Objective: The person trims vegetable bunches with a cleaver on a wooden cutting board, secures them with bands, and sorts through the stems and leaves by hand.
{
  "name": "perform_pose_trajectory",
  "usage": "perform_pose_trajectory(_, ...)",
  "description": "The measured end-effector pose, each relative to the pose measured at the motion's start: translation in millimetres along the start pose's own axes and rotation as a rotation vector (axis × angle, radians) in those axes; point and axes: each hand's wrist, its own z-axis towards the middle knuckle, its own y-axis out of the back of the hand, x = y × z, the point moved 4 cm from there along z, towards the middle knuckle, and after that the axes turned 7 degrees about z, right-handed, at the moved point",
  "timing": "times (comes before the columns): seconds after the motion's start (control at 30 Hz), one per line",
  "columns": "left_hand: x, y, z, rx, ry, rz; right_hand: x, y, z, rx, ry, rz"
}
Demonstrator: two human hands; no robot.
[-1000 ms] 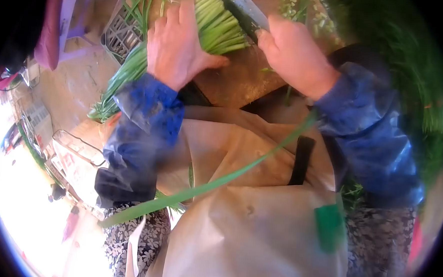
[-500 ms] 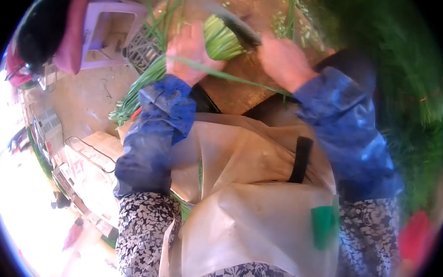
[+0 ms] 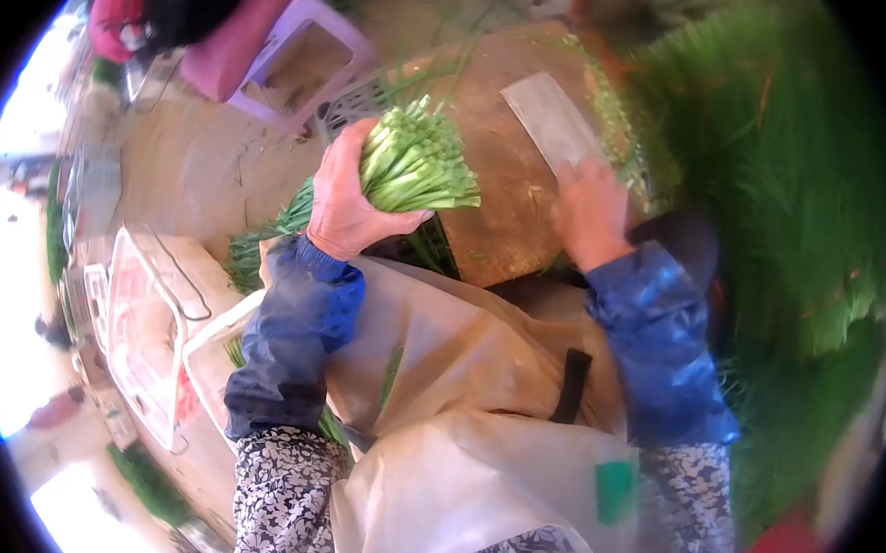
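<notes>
My left hand (image 3: pixel 345 196) is wrapped round a bundle of green stalks (image 3: pixel 419 160), with the pale cut ends facing up and right and the darker leaves (image 3: pixel 270 232) trailing down to the left. The bundle is lifted at the left edge of a brown wooden board (image 3: pixel 501 214). My right hand (image 3: pixel 592 209) is closed at the near end of a knife with a wide blade (image 3: pixel 551 120). That blade lies flat over the board, apart from the bundle. The handle is hidden by my fingers.
A large heap of green leafy stalks (image 3: pixel 799 175) fills the right side. Chopped bits lie along the board's right edge. A purple stool (image 3: pixel 350 36) and a grey crate (image 3: pixel 352 102) stand at the upper left, beside a person in pink (image 3: pixel 219 60). A white-framed basket (image 3: pixel 145 331) is at the left.
The bundle has been raised and tilted in my left hand, its cut ends now upward. My right hand and the knife have moved away from it, lower on the board. The view has shifted.
</notes>
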Motion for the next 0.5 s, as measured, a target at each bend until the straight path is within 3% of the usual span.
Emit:
perform_pose_trajectory(0.1, -0.3, 22.3, -8.7, -0.116, 0.081, -0.151, 50.2, 3.6, -7.8, -0.13, 0.451, 0.54)
perform_pose_trajectory(0.17, -9.4, 35.2, -10.9, -0.153, 0.089, -0.131, 88.9, 3.2, -6.4, 0.075, 0.413, 1.067)
perform_pose_trajectory(0.2, -8.6, 41.1, -14.1, -0.162, 0.116, -0.199, 111.6, 9.9, -6.9, 0.078, 0.441, 1.059)
perform_pose_trajectory(0.27, -5.3, 47.6, -19.2, -0.21, 0.093, -0.263, 152.5, 25.3, -7.8, 0.283, 0.628, 1.35)
perform_pose_trajectory(0.37, 9.1, 62.8, -15.1, -0.174, 0.134, -0.429, 184.5, 30.8, 7.0, 0.263, 0.614, 1.381)
perform_pose_trajectory(0.43, 11.3, 84.6, -10.5, -0.199, 0.074, -0.387, 205.3, 31.6, 13.4, 0.218, 0.628, 1.477)
perform_pose_trajectory(0.5, 22.8, 114.5, -5.3, -0.321, 0.004, -0.111, 228.5, 41.8, 28.5, 0.307, 0.714, 1.511)
